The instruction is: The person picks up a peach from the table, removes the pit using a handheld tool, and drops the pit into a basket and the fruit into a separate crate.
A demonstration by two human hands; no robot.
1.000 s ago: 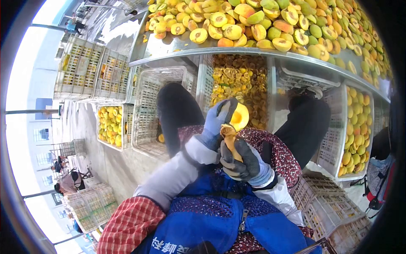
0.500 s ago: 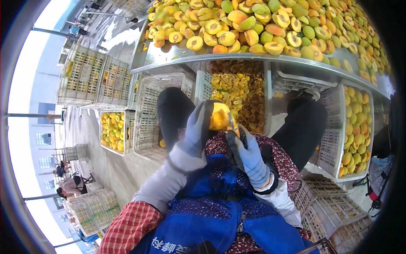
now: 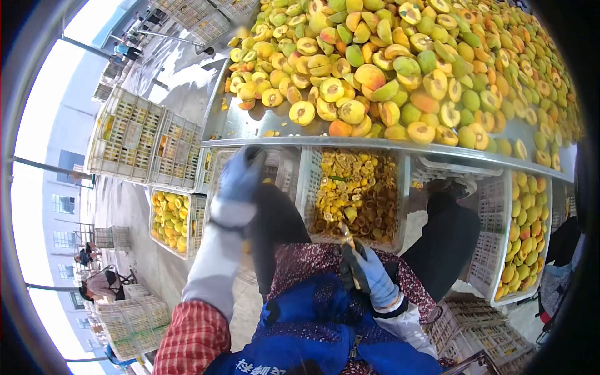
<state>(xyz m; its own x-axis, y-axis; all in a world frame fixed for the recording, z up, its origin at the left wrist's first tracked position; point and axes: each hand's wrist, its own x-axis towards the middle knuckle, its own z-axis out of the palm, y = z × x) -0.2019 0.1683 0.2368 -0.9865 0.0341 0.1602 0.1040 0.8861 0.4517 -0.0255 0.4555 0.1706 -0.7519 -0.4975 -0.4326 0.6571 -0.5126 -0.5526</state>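
My left hand (image 3: pixel 240 178), in a grey-blue glove, is raised over a white crate below the table's left edge; its fingers are blurred and what they hold, if anything, cannot be made out. My right hand (image 3: pixel 370 272), gloved in blue and black, grips a small tool (image 3: pixel 354 253) with a yellowish handle and metal tip pointing up. Beyond the tool stands a crate (image 3: pixel 403 206) of yellow scraps and fruit pieces (image 3: pixel 351 187). Halved yellow-green fruits (image 3: pixel 375 75) are piled on the metal table (image 3: pixel 281 128).
Crates of fruit stand at the right (image 3: pixel 494 244) and left (image 3: pixel 192 225). Stacked crates (image 3: pixel 125 134) rise at the far left, with more (image 3: pixel 481 325) at the lower right. A seated person (image 3: pixel 103 284) is at the left.
My left hand has moved up and left, away from my right hand. The yellow fruit half between the hands is gone from there. The view has shifted, showing more of the table.
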